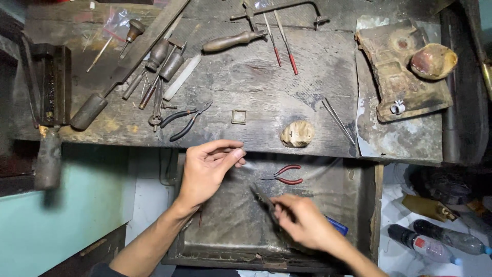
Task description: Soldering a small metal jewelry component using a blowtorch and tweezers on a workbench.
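Observation:
My left hand (207,169) hovers over the open drawer (369,205) below the bench edge, thumb and fingertips pinched together; what they pinch is too small to tell. My right hand (302,220) is lower right in the drawer and grips dark pliers (262,197) whose jaws point up-left toward the left fingertips. A faint thin wire seems to run between the two hands. Red-handled pliers (284,175) lie in the drawer just beyond my right hand.
The worn wooden bench (266,87) holds black-handled pliers (187,119), a small square frame (238,116), a wooden lump (297,133), tweezers (338,120), files, a saw frame (277,13) and a charred block (400,72). Plastic bottles (435,241) lie on the floor at right.

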